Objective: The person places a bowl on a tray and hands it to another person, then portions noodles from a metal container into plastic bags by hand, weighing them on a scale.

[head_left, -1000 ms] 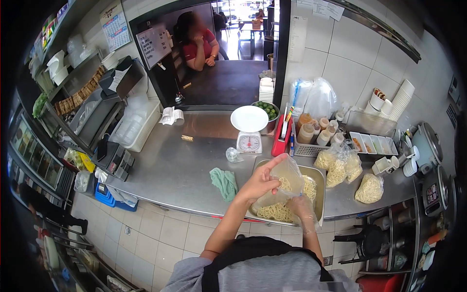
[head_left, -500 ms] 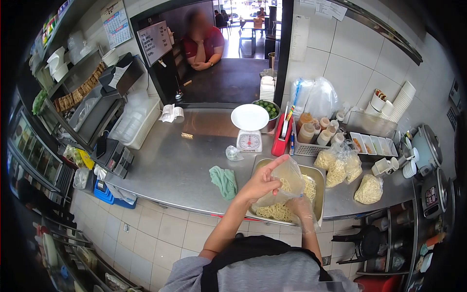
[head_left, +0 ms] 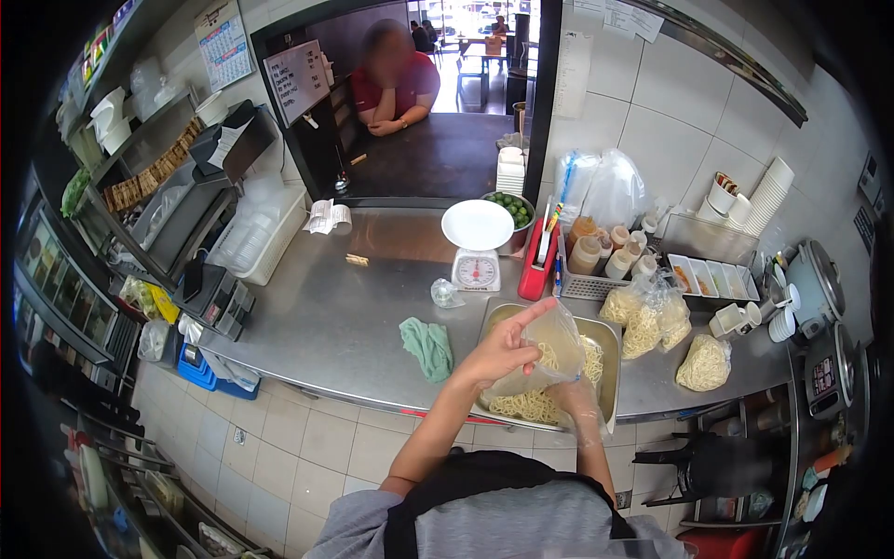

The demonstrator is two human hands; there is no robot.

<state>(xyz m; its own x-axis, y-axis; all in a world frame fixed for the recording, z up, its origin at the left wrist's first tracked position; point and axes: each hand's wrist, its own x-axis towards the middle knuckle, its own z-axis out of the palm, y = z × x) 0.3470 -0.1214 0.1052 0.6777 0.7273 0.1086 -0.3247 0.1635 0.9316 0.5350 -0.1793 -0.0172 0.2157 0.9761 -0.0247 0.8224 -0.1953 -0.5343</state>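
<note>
My left hand (head_left: 503, 354) holds a clear plastic bag (head_left: 557, 337) over the tray, its index finger stretched out along the bag and the other fingers closed on it. Some noodles show through the plastic. My right hand (head_left: 579, 402), in a clear plastic glove, is at the bag's near side, low over the tray; its fingers are hidden by the bag. Loose yellow noodles (head_left: 523, 407) lie in the metal tray (head_left: 614, 377) under both hands, with more at its right side.
A kitchen scale (head_left: 477, 270) with a white plate stands behind the tray. Left of it lies a green cloth (head_left: 427, 348). Bagged noodles (head_left: 643, 331), sauce bottles (head_left: 587, 253) and a red tape dispenser (head_left: 537, 265) are to the right. A person (head_left: 396, 79) leans on the hatch counter.
Both hands stay almost where they were, with the bag still over the tray. The person at the hatch has shifted slightly to the right.
</note>
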